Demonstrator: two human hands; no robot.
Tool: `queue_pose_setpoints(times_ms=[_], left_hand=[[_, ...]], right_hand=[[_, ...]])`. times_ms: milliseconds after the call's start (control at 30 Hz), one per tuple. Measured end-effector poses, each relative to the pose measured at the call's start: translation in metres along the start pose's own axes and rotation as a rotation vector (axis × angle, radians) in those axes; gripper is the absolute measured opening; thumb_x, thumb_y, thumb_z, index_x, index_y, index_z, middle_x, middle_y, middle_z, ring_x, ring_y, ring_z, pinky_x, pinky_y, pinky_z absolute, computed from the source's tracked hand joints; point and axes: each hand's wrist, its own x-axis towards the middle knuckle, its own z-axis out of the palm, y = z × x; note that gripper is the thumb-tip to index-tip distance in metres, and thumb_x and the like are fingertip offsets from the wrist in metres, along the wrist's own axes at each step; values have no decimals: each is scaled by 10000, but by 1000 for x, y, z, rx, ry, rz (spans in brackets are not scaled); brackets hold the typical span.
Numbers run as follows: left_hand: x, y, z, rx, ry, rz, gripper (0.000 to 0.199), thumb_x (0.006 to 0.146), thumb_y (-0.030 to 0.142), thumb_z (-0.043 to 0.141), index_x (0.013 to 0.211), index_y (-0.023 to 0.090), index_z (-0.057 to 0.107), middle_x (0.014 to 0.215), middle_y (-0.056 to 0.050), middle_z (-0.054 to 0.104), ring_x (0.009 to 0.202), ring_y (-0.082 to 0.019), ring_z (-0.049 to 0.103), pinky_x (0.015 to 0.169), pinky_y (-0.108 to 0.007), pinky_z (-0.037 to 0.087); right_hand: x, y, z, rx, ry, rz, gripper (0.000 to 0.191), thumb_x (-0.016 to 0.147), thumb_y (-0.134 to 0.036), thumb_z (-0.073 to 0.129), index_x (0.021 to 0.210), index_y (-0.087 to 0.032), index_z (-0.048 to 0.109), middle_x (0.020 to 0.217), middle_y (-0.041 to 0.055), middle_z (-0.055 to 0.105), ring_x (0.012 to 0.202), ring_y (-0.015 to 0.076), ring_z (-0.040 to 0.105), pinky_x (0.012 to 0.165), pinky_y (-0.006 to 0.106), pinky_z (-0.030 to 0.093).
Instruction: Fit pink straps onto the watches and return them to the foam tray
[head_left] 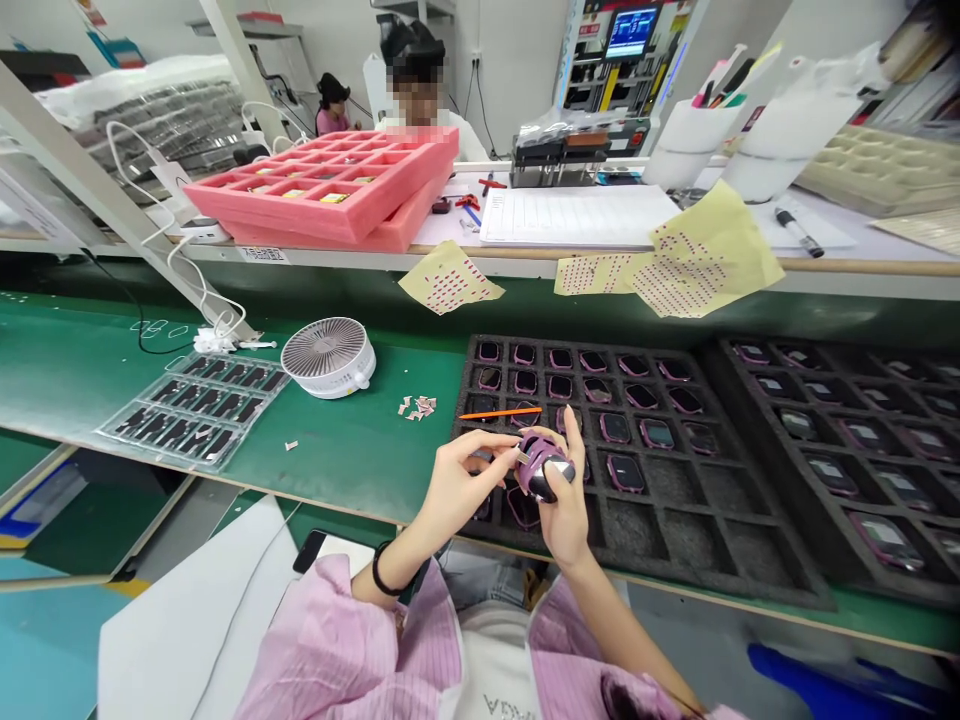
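My right hand wraps round a purple smartwatch case with a dark, shiny face, its index finger pointing up. At the case's left side, my left hand is closed in a pinch on a small pale strip that seems to touch the case. Under and beyond both hands lies a black foam tray, its pockets partly filled with similar purple-rimmed watches. An orange stick rests across the tray near my left fingers.
Left on the green bench are a white fan, small pale pieces and a clear tray of black parts. A second foam tray stands right. Pink foam trays occupy the shelf; a person sits beyond.
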Motion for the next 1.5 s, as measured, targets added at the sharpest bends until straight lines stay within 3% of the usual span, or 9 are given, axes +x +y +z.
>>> queue_pose_setpoints(times_ms=[367,467,600,767,933,1067,1233,1367,1500], left_hand=[[-3,-10,10,44,46,126,252,817,349,674,936,150,772,806,-73,663,711,-136,613,580,-219,552],[-4,-14,8,46,-94,94,361,870,407,604,1097,157,732,708,-55,644,626,-113,561,545,-206,501],[-10,-24,5,-160,-396,-161,627,914,524,489,1419,154,453,515,21,558,430,-78,474,472,-196,441],[-20,-34,6,-185,-445,-236,735,882,557,524,1467,142,364,463,51,513,370,-63,424,433,-176,387],[-21,-26,-2,51,-348,-97,639,889,527,519,1350,86,537,404,94,357,349,-44,264,380,-169,262],[-1,-26,-25,226,-412,-53,508,932,444,467,1302,119,593,502,31,559,410,-76,441,462,-190,396],[42,-60,-76,930,125,63,266,912,215,493,1061,165,707,958,-78,688,794,-166,607,728,-264,499],[63,-88,-106,1347,73,98,266,911,162,491,1099,182,677,1103,-94,631,974,-225,559,739,-292,512],[74,-100,-115,1464,-38,186,224,935,188,483,1000,175,696,1082,-95,626,928,-220,541,731,-299,498]], right_hand=[[-1,2,-1,-91,14,-102,684,863,-394,547,1488,-319,280,1190,54,550,1131,232,525,1042,485,361],[0,3,-3,-104,55,-140,670,864,-391,542,1483,-320,294,1187,53,553,1100,229,537,1027,476,369],[0,5,-3,-122,126,-152,663,864,-394,537,1481,-323,304,1180,53,563,1069,227,545,992,456,395],[-3,5,-2,-110,135,-142,664,878,-400,523,1492,-332,279,1207,59,545,1095,238,533,949,454,431],[-3,6,-3,-120,22,-46,674,876,-391,554,1492,-339,286,1191,42,554,1126,225,521,1028,464,372],[-1,9,-4,-78,-2,87,673,876,-401,557,1489,-350,285,1174,33,560,1044,202,567,950,407,455],[2,4,-6,47,3,170,680,864,-417,576,1476,-389,280,1146,18,550,785,152,617,679,303,525],[3,0,-9,54,19,195,651,865,-401,589,1459,-393,320,1149,20,557,749,135,605,558,236,475],[2,-1,-7,96,8,213,638,866,-377,593,1450,-393,338,1126,18,574,730,133,612,553,240,467]])
